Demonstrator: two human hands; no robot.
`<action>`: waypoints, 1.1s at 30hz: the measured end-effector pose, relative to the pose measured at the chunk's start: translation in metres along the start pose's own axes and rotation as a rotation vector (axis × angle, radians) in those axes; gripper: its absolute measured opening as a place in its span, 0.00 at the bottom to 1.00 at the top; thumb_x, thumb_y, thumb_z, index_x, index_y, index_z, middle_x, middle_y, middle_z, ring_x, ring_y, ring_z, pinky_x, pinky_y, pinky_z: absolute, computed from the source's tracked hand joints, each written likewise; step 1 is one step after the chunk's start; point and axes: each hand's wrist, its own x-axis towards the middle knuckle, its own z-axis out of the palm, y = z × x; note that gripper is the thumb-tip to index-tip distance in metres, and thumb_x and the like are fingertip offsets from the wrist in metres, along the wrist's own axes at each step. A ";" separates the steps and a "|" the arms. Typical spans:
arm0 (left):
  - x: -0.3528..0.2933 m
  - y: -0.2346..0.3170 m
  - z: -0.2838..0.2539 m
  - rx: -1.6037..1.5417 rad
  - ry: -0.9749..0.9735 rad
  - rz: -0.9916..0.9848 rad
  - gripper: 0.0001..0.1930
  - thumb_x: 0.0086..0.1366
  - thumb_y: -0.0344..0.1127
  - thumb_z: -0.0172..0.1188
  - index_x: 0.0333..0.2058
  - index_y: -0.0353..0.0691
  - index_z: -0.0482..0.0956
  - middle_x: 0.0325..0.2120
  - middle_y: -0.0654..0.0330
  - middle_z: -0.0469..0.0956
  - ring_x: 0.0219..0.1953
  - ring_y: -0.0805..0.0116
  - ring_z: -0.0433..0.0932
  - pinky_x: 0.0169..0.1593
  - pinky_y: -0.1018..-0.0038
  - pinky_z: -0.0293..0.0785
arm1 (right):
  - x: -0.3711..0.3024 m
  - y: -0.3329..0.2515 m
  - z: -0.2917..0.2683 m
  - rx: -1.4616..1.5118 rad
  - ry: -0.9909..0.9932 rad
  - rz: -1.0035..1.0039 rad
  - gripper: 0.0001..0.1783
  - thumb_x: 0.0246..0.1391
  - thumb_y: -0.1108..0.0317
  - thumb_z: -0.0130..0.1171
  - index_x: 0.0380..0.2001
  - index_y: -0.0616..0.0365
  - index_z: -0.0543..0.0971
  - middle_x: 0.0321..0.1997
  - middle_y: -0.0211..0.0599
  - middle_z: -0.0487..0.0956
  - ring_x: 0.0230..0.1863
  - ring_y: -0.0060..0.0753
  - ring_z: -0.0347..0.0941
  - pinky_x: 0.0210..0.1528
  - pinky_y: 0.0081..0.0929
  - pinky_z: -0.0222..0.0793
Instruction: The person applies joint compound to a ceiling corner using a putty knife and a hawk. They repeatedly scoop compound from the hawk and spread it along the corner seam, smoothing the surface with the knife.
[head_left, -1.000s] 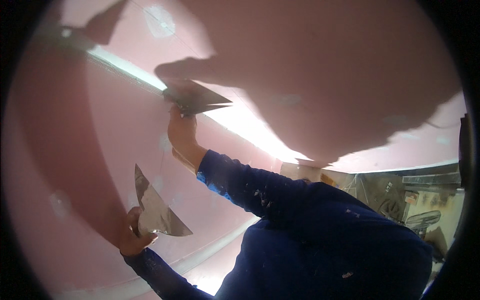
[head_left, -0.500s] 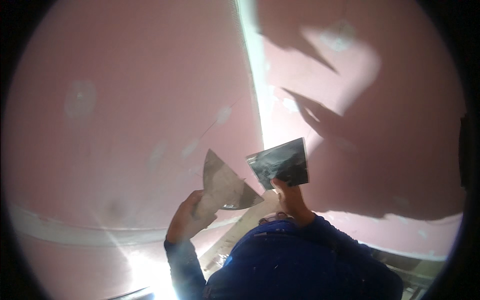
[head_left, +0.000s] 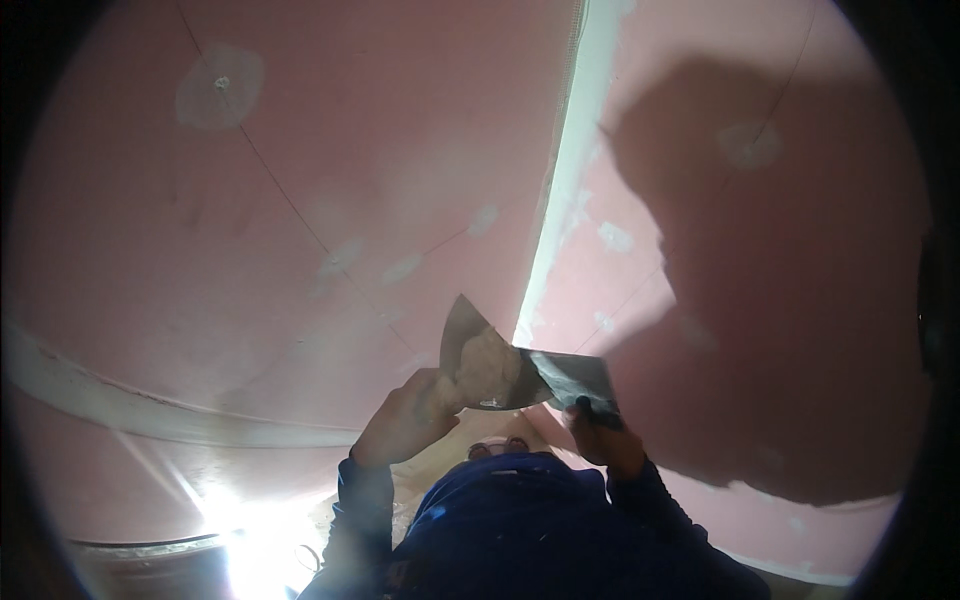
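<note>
My left hand [head_left: 408, 415] is closed around a wide putty knife [head_left: 464, 335]; its fan-shaped blade has a beige smear of joint compound [head_left: 487, 368] across its middle. In my right hand [head_left: 606, 442] is a second putty knife [head_left: 592, 374], dark and shiny, with a pale streak on the blade. A dark handle end shows at my right thumb. The two blades meet or overlap in front of my chest; whether they touch I cannot tell.
Pink drywall [head_left: 380, 150] surrounds me, with pale filled spots [head_left: 615, 237]. A white corner joint [head_left: 570, 130] runs between two panels. Another pale seam [head_left: 180, 412] curves at the lower left, near a bright light [head_left: 265, 550]. My shadow covers the right panel.
The blades have come together from being apart. My right-hand knife has lowered and tilted, while my left-hand knife has shifted right. The view has turned, moving the corner joint rightward.
</note>
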 end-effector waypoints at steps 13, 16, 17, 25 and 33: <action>-0.001 -0.005 0.003 -0.095 0.061 0.119 0.30 0.57 0.32 0.70 0.57 0.39 0.69 0.45 0.58 0.77 0.39 0.68 0.79 0.42 0.70 0.78 | 0.039 -0.019 -0.043 -0.138 -0.270 0.239 0.23 0.67 0.52 0.54 0.51 0.62 0.75 0.46 0.49 0.79 0.44 0.42 0.78 0.52 0.35 0.72; 0.003 -0.007 0.012 0.044 0.043 0.358 0.29 0.57 0.32 0.71 0.56 0.39 0.69 0.43 0.59 0.77 0.39 0.71 0.78 0.36 0.73 0.78 | 0.037 -0.024 -0.046 0.245 0.022 0.133 0.25 0.68 0.50 0.51 0.53 0.63 0.72 0.47 0.48 0.78 0.47 0.39 0.76 0.55 0.34 0.69; 0.002 -0.006 0.017 0.043 0.011 0.286 0.29 0.57 0.32 0.71 0.56 0.39 0.69 0.43 0.59 0.77 0.39 0.72 0.78 0.36 0.73 0.78 | 0.035 -0.029 -0.045 0.232 0.014 0.056 0.25 0.68 0.50 0.51 0.53 0.63 0.72 0.45 0.50 0.78 0.46 0.41 0.77 0.54 0.34 0.70; 0.002 -0.007 0.013 -0.115 0.076 0.043 0.30 0.58 0.34 0.70 0.57 0.38 0.67 0.38 0.57 0.78 0.39 0.72 0.79 0.38 0.73 0.77 | 0.044 -0.039 -0.056 -0.199 -0.539 0.045 0.21 0.66 0.56 0.58 0.50 0.65 0.76 0.44 0.47 0.81 0.44 0.36 0.79 0.49 0.36 0.75; -0.009 0.019 0.005 0.022 0.108 -0.099 0.32 0.58 0.38 0.69 0.59 0.37 0.66 0.42 0.48 0.80 0.43 0.57 0.80 0.50 0.65 0.76 | 0.045 -0.031 -0.059 0.353 0.002 0.179 0.16 0.64 0.63 0.58 0.47 0.67 0.79 0.40 0.36 0.83 0.40 0.24 0.78 0.45 0.28 0.75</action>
